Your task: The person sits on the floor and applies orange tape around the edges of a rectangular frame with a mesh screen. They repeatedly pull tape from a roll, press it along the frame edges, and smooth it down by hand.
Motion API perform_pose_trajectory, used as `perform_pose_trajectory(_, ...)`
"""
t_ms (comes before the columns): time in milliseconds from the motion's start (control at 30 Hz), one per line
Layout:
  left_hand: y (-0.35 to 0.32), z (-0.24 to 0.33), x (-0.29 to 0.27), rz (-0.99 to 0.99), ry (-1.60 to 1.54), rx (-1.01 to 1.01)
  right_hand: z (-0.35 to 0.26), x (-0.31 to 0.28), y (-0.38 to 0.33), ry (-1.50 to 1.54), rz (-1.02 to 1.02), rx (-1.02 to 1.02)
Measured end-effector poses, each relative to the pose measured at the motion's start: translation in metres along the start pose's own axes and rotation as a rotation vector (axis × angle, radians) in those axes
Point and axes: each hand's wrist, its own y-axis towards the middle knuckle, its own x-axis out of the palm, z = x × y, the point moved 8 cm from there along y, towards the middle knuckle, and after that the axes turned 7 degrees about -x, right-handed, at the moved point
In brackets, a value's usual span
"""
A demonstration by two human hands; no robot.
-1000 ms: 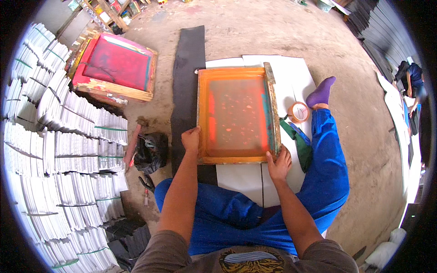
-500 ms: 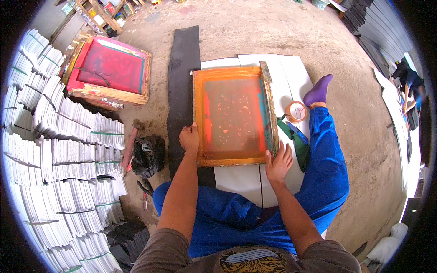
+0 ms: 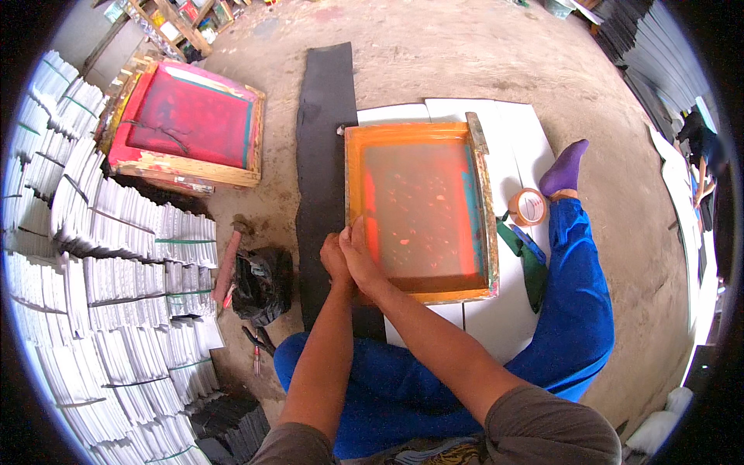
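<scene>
A wooden screen printing frame (image 3: 418,297) lies in front of me on white sheets, its mesh (image 3: 415,201) brownish with orange-red and teal borders and small pale marks. At the frame's left side, near the lower corner, my left hand (image 3: 335,257) is closed on the edge. My right hand (image 3: 363,260) reaches across to the same edge and rests against the left, its fingers together and partly hidden. A black strip of sheet (image 3: 325,132) lies along the left of the frame. To its right are a roll of tape (image 3: 527,208) and a green cloth (image 3: 533,283).
A second frame with red mesh (image 3: 194,116) rests on a stack at the upper left. Bundled white paper stacks (image 3: 116,287) line the left. A black plastic bag (image 3: 262,283) and a pink-handled tool (image 3: 227,263) sit nearby. Another person (image 3: 701,147) is at far right.
My right hand has left the frame's lower right corner and crossed to its left edge, beside my left hand. The whole view has shifted slightly; my left hand stays at the edge.
</scene>
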Motion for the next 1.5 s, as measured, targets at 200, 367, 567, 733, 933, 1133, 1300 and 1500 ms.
perform_pose_trajectory(200,0.001,0.000,-0.002,-0.035,0.001,-0.001,0.017,0.002,0.019,0.071,-0.054,0.003)
perform_pose_trajectory(367,0.007,-0.015,0.009,-0.031,-0.047,0.051,0.021,0.003,0.041,0.157,-0.005,0.008)
perform_pose_trajectory(567,-0.002,0.009,0.000,-0.060,-0.003,-0.020,0.019,-0.003,0.066,0.105,-0.001,-0.053)
perform_pose_trajectory(733,0.001,0.006,-0.003,0.007,0.014,0.088,-0.016,-0.001,0.085,0.206,0.007,-0.121)
perform_pose_trajectory(933,0.007,0.004,0.002,-0.048,0.091,-0.071,0.003,-0.014,0.094,0.230,0.064,-0.171)
perform_pose_trajectory(1133,0.056,0.029,0.029,-0.141,0.209,-0.057,0.007,-0.024,0.076,0.209,0.062,-0.238)
perform_pose_trajectory(1300,0.064,0.026,0.038,-0.159,0.302,-0.039,0.016,-0.013,0.089,0.111,0.036,-0.116)
perform_pose_trajectory(1500,0.064,0.023,0.038,-0.111,0.220,-0.007,0.010,-0.008,0.104,0.071,-0.015,-0.225)
